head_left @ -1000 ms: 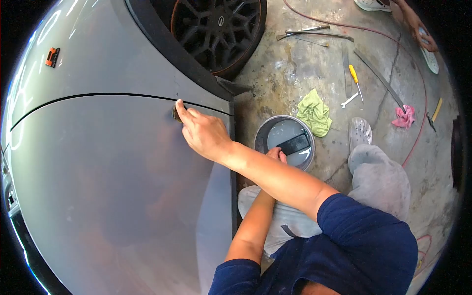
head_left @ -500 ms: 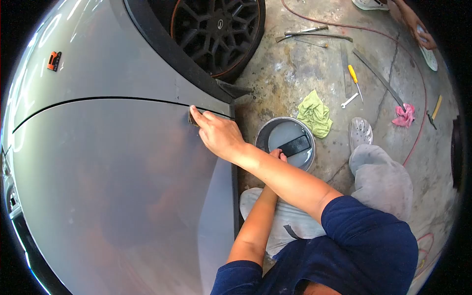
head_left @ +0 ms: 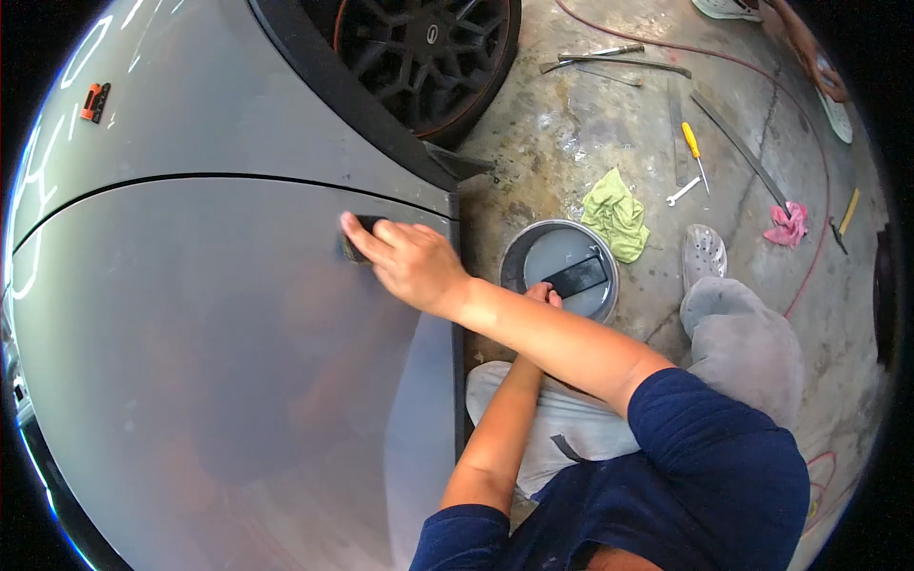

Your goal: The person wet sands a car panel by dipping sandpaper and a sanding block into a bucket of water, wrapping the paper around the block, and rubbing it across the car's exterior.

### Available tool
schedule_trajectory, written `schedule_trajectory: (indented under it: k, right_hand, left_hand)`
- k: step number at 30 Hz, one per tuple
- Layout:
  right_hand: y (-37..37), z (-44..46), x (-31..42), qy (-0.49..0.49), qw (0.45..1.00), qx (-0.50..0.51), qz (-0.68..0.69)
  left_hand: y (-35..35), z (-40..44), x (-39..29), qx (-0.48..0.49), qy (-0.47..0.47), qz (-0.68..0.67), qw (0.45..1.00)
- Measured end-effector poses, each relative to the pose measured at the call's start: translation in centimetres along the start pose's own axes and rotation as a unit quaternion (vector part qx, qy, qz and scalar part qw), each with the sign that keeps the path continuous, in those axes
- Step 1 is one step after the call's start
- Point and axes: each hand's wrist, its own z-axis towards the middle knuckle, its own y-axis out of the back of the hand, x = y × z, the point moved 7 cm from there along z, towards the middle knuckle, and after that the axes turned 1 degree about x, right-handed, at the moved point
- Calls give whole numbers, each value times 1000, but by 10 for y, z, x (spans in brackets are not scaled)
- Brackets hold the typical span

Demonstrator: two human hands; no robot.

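Note:
My right hand (head_left: 414, 262) is closed on a small dark sanding block (head_left: 354, 240), pressed against the grey car door (head_left: 238, 381) just below the panel seam. My fingers hide part of this block. Underneath my right forearm, my left hand (head_left: 545, 293) grips one end of a flat black rectangular block (head_left: 578, 277). That block is tilted over the cloudy water inside a round grey bucket (head_left: 509, 249). How my left fingers wrap around it is partly hidden by my other arm.
A green cloth (head_left: 617, 214) lies against the bucket. Beyond it on the concrete are a yellow-handled screwdriver (head_left: 690, 141), a wrench (head_left: 683, 192), metal bars (head_left: 738, 147), a pink cloth (head_left: 786, 225) and a red hose (head_left: 821, 171). Another person's hand (head_left: 830, 84) shows at upper right.
My right hand has slid the sanding block left and slightly down, away from the seam and onto the door. My left hand still grips the black block in the bucket.

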Motion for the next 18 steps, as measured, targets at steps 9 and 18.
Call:
schedule_trajectory:
  k: [9, 18]
  right_hand:
    - [3, 13, -8, 72, 997, -17, -5]
    - [6, 32, 1, 84, 996, -32, -3]
  left_hand:
    - [-26, -26, 65, 60, 155, -58, 984]
    - [-19, -28, 58, 39, 226, -115, 966]
